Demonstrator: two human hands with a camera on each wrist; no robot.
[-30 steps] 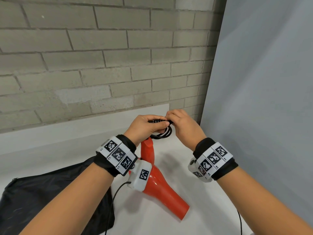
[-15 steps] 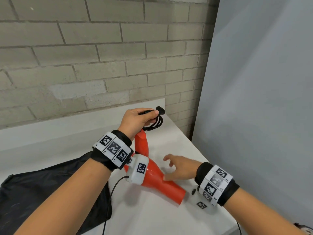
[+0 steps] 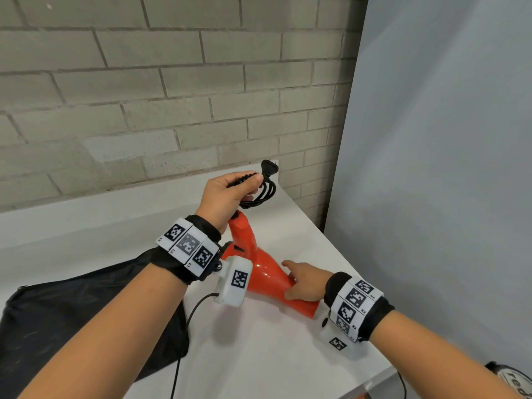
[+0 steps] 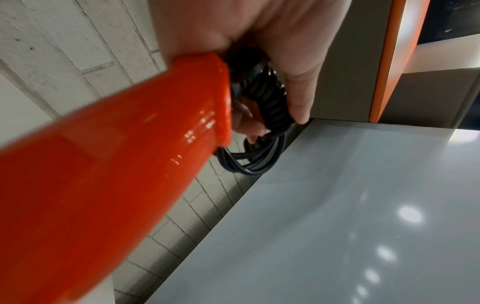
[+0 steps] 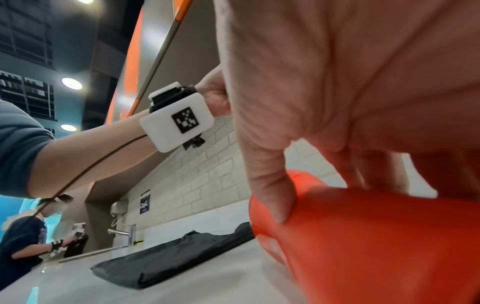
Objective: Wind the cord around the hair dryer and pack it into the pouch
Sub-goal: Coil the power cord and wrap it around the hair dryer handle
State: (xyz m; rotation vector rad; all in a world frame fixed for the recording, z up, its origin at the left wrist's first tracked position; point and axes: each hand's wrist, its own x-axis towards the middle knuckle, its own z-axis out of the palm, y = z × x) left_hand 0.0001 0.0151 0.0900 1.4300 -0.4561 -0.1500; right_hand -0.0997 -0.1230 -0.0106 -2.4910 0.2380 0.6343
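Note:
An orange hair dryer (image 3: 267,276) lies on the white counter (image 3: 259,355), handle pointing up and away. My left hand (image 3: 230,194) grips the coiled black cord (image 3: 260,194) at the handle's end; the plug (image 3: 269,167) sticks out above my fingers. The left wrist view shows the handle (image 4: 116,164) and the cord bundle (image 4: 270,98) inside my curled fingers. My right hand (image 3: 305,283) grips the dryer's barrel, thumb on its near side (image 5: 270,197). The black pouch (image 3: 72,318) lies flat at the left, partly under my left forearm.
A brick wall (image 3: 144,96) runs behind the counter and a grey panel (image 3: 431,168) closes off the right side. The counter's right edge is near my right wrist. In the right wrist view, another person (image 5: 23,242) stands far down the counter by a tap (image 5: 124,232).
My right hand left the cord bundle, came down toward me and took hold of the dryer's barrel. My left hand kept hold of the coiled cord, and the plug now shows above it.

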